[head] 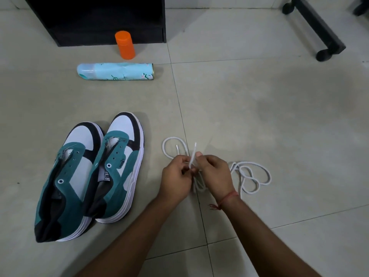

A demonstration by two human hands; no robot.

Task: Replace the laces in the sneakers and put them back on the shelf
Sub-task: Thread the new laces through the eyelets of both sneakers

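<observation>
1. The left hand (175,176) and right hand (214,174) meet above the tiled floor (259,116), fingers curled, both pinching a strand of the white laces (250,176).
2. Two lace tips stick up past the fingertips; one loop lies on the floor beyond the hands, and more coils lie just right of the right wrist, which wears a red thread (227,197).
3. The pair of teal, white and black sneakers (89,176) stands side by side to the left, eyelets unlaced.
4. Farther off, a light-blue spray can (115,71) lies on its side, an orange bottle (125,45) stands upright behind it, in front of the black shelf (95,21).
</observation>
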